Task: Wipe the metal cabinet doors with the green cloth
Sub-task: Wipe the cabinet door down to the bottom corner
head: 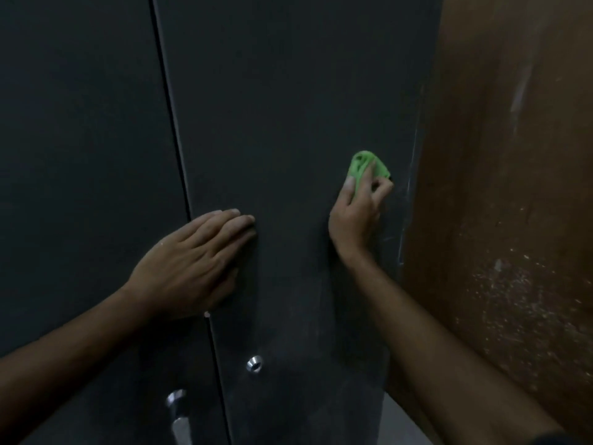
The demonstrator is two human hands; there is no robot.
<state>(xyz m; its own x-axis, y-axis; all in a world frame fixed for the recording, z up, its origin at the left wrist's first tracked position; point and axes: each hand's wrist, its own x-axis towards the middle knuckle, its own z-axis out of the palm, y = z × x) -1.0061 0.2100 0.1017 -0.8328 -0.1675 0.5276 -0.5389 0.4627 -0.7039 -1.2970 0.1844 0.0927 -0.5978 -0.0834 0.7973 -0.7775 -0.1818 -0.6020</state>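
Mid-wipe: right hand [356, 213] grips cloth [365, 167] against door [288, 123]; left hand [195, 261] flat beside it. Next, sweep onward.

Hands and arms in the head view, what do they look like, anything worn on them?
Both forearms are bare as far as the picture shows: no gloves, rings or watch visible on the left hand or the right hand. Only at the bottom right corner does a dark edge, maybe a sleeve, show on the right arm; too dim to tell.
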